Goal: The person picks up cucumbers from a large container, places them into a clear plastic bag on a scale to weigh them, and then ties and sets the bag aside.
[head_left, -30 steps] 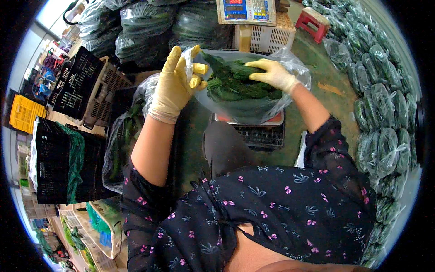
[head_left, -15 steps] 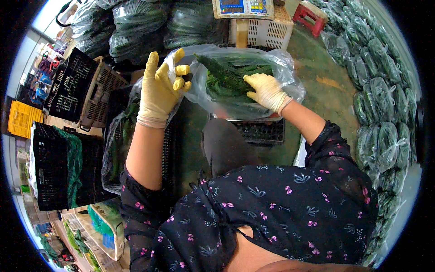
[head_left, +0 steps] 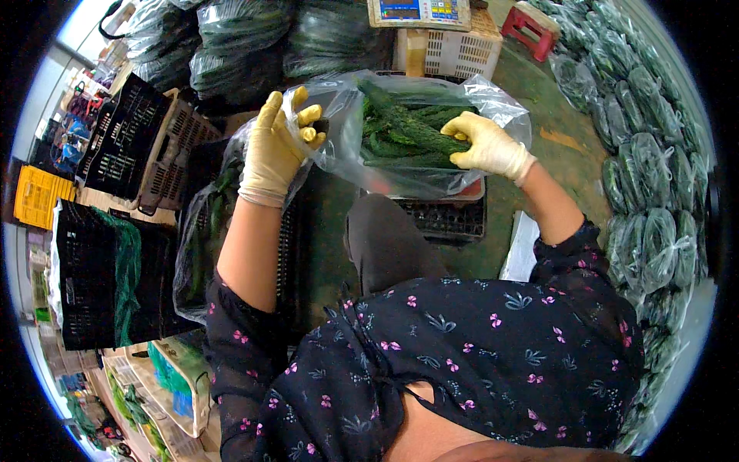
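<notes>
Both hands, in thin pale-yellow gloves, are apart at the upper centre of the frame. On the left, the left hand [head_left: 273, 150] is raised with bent fingers closed on the edge of a large, clear plastic bag [head_left: 431, 183]. Right of centre, the right hand [head_left: 489, 150] curls thumb and fingers over the right end of a heap of long, bumpy, dark-green cucumbers [head_left: 404, 131]; it touches them, but whether it grips one cannot be told.

The cucumbers lie inside the bag, near the top centre. Compared with half a second ago, the right hand has moved rightward, and the cucumber tip that pointed at the left hand sits farther from it. This leaves the heap more fully within the open bag mouth.

Under the bag shows a red-and-silver platform [head_left: 469, 189] above a black plastic crate [head_left: 443, 219]. Filled clear bags of dark-green produce [head_left: 654, 169] line the frame's right side.
</notes>
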`<state>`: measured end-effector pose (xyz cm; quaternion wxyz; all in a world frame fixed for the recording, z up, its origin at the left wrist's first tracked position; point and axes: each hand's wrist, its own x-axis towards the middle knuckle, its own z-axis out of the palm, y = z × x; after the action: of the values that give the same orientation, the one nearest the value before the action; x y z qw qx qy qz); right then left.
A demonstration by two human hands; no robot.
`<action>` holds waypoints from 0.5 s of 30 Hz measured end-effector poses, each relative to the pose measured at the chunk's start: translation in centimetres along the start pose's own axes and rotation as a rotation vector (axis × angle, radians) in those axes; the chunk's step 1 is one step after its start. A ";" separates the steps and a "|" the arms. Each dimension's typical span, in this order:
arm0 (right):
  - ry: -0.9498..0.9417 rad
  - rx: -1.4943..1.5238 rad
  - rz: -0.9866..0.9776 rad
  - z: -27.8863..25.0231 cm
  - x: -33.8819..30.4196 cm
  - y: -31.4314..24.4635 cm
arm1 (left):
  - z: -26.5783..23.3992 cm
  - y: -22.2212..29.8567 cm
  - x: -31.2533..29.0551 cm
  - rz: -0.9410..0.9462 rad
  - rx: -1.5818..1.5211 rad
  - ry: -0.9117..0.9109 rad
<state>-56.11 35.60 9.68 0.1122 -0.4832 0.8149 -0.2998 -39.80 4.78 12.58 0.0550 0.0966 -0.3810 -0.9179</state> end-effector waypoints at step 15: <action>0.042 -0.177 -0.013 -0.3 -3.1 -4.6 | -1.5 -6.6 -0.8 0.108 0.177 0.227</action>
<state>-51.38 36.79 12.32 0.0499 -0.4900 0.8374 -0.2372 -38.85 8.57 6.97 0.1382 0.1838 -0.4563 -0.8596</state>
